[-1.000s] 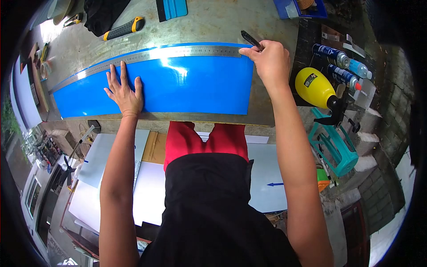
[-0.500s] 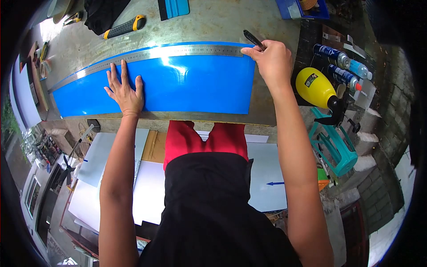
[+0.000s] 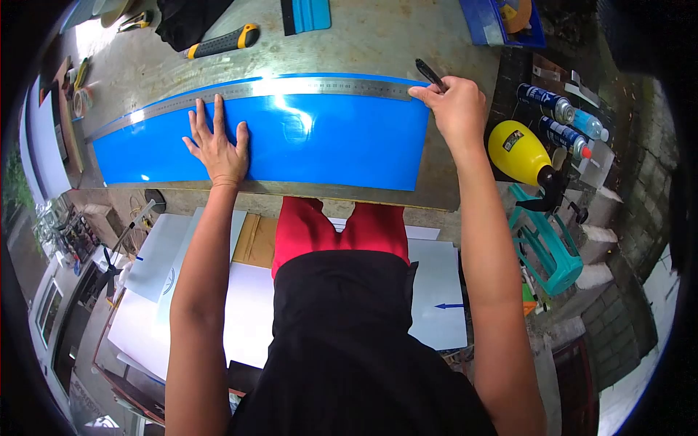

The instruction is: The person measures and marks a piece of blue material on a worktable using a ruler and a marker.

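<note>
A long blue sheet point(image 3: 342, 138) lies on the metal-topped table point(image 3: 392, 43), with a steel ruler point(image 3: 313, 87) along its far edge. My left hand point(image 3: 222, 149) rests flat on the sheet, fingers spread, its longest fingertips on the ruler. At the ruler's right end, my right hand point(image 3: 458, 105) is closed round a black pen point(image 3: 429, 73), which slants up and to the left. The thumb of this hand is close to the ruler's end. The pen's lower part is hidden by the fingers.
Beyond the sheet lie a yellow-black cutter point(image 3: 222, 42), a blue squeegee point(image 3: 311, 14) and a black cloth point(image 3: 189, 22). A blue bin point(image 3: 483, 22) is at the back right. Off to the right are a yellow spray bottle point(image 3: 518, 151), cans point(image 3: 545, 102) and a teal stool point(image 3: 556, 251).
The view has shifted slightly, so the table and its things appear a little further right and lower. Both hands keep nearly the same places on the sheet and ruler.
</note>
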Demonstrator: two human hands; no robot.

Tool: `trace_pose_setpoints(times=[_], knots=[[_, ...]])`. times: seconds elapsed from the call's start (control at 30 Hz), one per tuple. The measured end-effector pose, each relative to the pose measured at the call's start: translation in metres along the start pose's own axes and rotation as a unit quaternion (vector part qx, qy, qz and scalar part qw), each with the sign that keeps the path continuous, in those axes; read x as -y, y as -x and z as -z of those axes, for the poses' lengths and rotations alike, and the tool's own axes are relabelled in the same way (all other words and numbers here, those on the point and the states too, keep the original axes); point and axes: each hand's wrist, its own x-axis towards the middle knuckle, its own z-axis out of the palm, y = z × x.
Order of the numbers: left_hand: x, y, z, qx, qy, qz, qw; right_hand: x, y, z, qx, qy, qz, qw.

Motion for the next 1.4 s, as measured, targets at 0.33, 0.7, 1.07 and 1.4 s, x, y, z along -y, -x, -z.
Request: trace_pose_setpoints(times=[0.33,0.7,1.07,1.4], knots=[[0.0,0.0,-0.001,0.002,-0.002,0.004,1.0,-0.001,-0.002,-0.001,0.003,0.004,-0.003,1.0],[0.001,0.001,-0.005,-0.001,0.001,0.003,1.0,-0.006,-0.001,0.0,0.006,0.005,-0.001,1.0],[0.001,-0.006,0.02,0.038,0.094,0.043,0.994,-0.019,0.046,-0.017,-0.159,-0.086,0.164,0.97],[0.114,0.079,0.125,-0.026,0.233,0.048,0.971,0.032,0.216,-0.112,-0.058,-0.155,0.165,0.972]])
